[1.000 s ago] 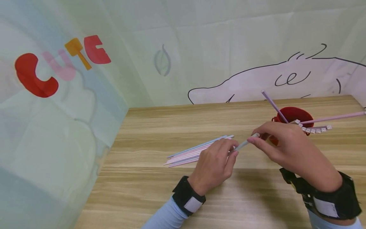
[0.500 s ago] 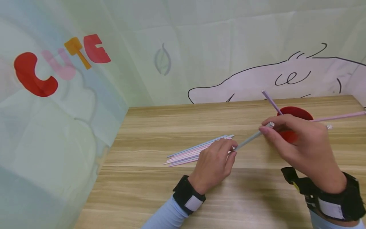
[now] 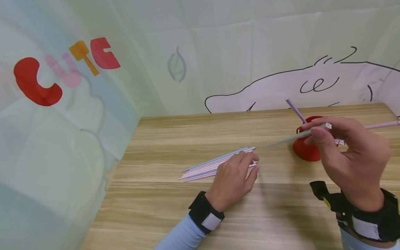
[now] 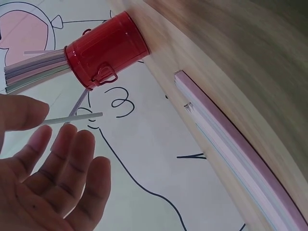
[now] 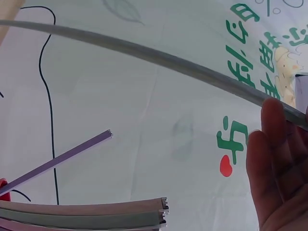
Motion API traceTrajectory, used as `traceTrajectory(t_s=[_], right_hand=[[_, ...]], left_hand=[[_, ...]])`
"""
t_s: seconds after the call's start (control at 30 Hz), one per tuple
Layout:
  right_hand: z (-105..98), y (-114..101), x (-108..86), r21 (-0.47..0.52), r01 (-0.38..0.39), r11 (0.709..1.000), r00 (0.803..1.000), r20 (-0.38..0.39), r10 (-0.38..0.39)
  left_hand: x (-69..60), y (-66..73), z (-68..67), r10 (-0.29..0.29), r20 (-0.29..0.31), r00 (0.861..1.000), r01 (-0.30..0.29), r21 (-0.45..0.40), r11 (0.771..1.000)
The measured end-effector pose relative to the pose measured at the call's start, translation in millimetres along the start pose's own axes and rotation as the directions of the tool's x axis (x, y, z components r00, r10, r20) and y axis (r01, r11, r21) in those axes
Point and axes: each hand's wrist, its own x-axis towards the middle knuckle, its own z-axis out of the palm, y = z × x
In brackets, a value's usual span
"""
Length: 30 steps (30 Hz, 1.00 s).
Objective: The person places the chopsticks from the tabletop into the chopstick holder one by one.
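My right hand (image 3: 356, 156) pinches a grey-green stick (image 3: 289, 139) between thumb and fingers, near its crinkled end. The stick slants left and down, above the table and in front of a red pail (image 3: 307, 151). Part of the pail is hidden behind that hand. My left hand (image 3: 232, 177) lies over the right part of a pile of pastel sticks (image 3: 203, 168), thumb and index finger apart. In the left wrist view, the left fingers (image 4: 79, 149) are loosely bent, and a thin pale stick (image 4: 84, 117) shows past the thumb; contact is unclear.
Several sticks (image 4: 36, 74) stand in the pail in the left wrist view. A purple stick (image 3: 295, 110) leans out to the left and a pink one (image 3: 382, 124) to the right. Behind the wood-grain table (image 3: 150, 215) hangs a printed cloth (image 3: 218, 45).
My right hand has moved right, drawing the grey-green stick out from between the left thumb and index finger. My left hand has stayed over the pile.
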Motion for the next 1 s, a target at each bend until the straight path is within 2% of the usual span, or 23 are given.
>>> traceTrajectory(t_s=[0.4, 0.63, 0.8, 1.0], right_hand=[[-3.9, 2.4, 1.3, -0.081, 0.040, 0.996, 0.994, -0.097, -0.048], [-1.6, 3.4, 3.4, -0.098, 0.079, 0.992, 0.982, -0.164, -0.095], [-3.5, 4.8, 3.7, -0.166, 0.088, 0.982, 0.978, -0.175, -0.117], [-5.1, 5.2, 4.4, -0.222, 0.064, 0.973, 0.972, -0.206, -0.111]], left_hand=[[-0.4, -0.5, 0.2, -0.025, 0.055, 0.998, 0.024, 0.024, 0.999], [-0.5, -0.1, -0.5, -0.034, 0.061, 0.998, 0.031, 0.057, 0.998], [-1.7, -1.8, 1.1, -0.060, 0.098, 0.993, 0.047, 0.130, 0.990], [-3.9, -7.4, 3.1, -0.113, 0.172, 0.979, 0.071, 0.237, 0.969]])
